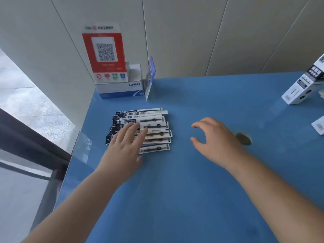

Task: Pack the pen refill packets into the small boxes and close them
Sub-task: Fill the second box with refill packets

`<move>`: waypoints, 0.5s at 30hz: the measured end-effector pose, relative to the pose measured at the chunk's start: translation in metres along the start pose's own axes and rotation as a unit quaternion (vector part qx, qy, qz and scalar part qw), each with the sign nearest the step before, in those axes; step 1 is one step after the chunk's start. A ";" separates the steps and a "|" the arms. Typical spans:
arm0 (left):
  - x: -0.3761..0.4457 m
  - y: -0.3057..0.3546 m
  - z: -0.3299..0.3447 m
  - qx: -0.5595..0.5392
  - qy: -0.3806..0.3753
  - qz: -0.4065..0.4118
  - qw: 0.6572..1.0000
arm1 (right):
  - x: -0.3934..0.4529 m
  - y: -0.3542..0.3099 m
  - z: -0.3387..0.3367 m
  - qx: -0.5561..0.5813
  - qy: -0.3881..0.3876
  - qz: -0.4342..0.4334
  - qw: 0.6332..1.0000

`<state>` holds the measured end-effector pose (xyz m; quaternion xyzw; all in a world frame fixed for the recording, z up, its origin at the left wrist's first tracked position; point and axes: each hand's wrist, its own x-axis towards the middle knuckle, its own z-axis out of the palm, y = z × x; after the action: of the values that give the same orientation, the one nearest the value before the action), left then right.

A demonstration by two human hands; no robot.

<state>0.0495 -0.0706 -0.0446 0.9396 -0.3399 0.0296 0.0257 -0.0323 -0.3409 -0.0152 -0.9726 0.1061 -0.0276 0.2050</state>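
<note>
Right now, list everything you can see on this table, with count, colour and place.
refill packets: one fanned pile, too overlapped to count, white and black, left-centre of the table
table: one, blue
QR sign: one, red and white, back left, standing on the CHNT box
CHNT box: one, white and blue, back left against the wall
blue card: one, upright beside the CHNT box
small boxes: two seen, white and black, right edge, both partly cut off
round mark: one, brownish, right of centre, too blurred to identify
left hand: fingers straight, resting on the packets
right hand: loosely curled, empty, above the table
</note>
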 end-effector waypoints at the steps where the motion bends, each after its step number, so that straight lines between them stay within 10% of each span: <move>1: 0.006 -0.006 0.002 0.005 0.003 0.004 1.000 | 0.003 -0.003 0.002 0.001 0.000 0.002 1.000; 15: 0.055 -0.026 0.014 0.047 -0.080 0.047 0.995 | 0.017 -0.006 0.010 0.019 0.016 0.018 1.000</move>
<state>0.1091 -0.0871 -0.0557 0.9223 -0.3825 -0.0282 -0.0476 -0.0136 -0.3351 -0.0220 -0.9659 0.1260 -0.0421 0.2223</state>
